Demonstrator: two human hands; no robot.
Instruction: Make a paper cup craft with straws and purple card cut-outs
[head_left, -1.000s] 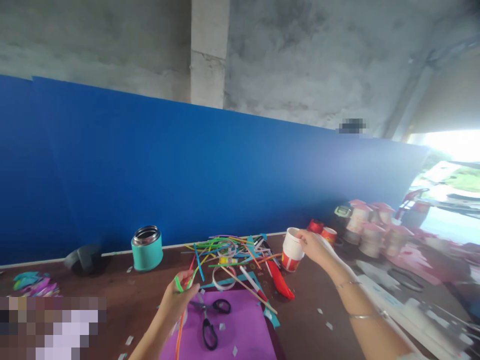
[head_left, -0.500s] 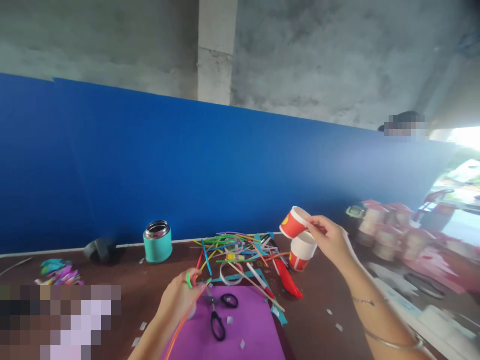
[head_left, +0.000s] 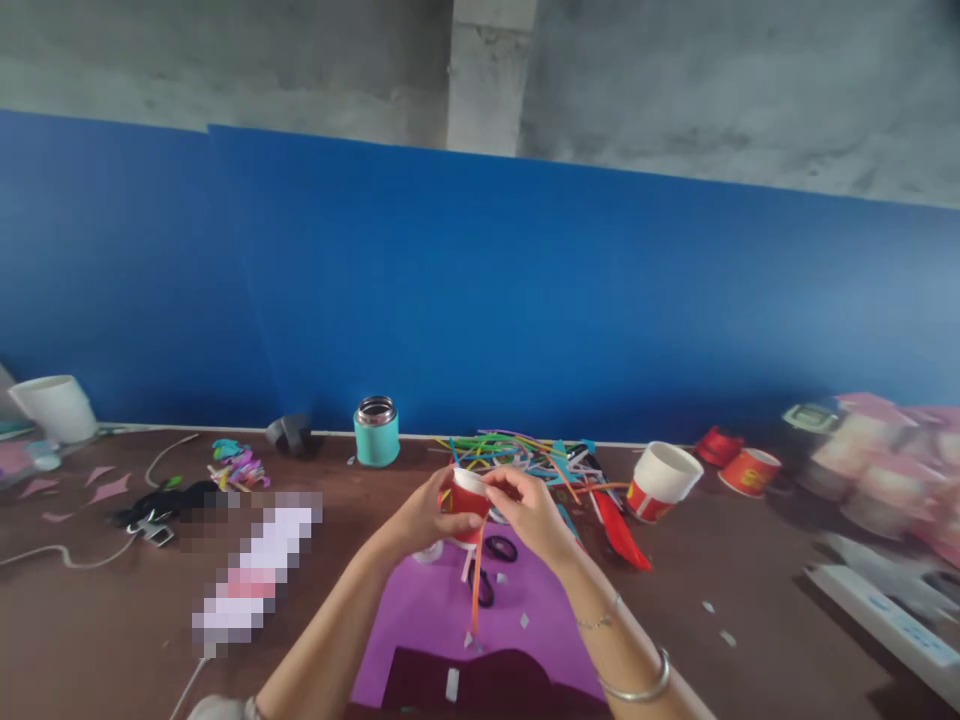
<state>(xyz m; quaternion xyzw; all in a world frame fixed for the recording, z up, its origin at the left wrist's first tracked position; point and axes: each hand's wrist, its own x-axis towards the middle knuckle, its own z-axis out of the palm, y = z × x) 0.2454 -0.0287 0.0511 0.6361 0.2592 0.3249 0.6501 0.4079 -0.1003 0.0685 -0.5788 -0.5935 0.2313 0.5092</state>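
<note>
Above the purple sheet [head_left: 551, 600] I hold a small red paper cup [head_left: 471, 482] with a white rim. My left hand [head_left: 421, 518] is wrapped round the cup's left side, with the thumb across its front. At the right of the rim, my right hand [head_left: 529, 512] is closed on the cup. An orange strip [head_left: 475, 590] hangs below the cup; which fingers hold it I cannot tell. Scissors with black handles [head_left: 501, 548] lie on the sheet beneath, their blades hidden. Behind my hands lies a pile of coloured strips [head_left: 510, 446].
A teal insulated jar [head_left: 376, 440] stands at the back. Stacked paper cups [head_left: 664, 475], a red pouch-like item [head_left: 621, 530] and an upturned red cup [head_left: 750, 470] are on the right. A power strip [head_left: 885, 615] lies far right. A white cup [head_left: 56, 408] stands far left.
My right hand has brought the red cup from the stack at the right to the middle. My left hand has come up and closed round it. The view has turned left.
</note>
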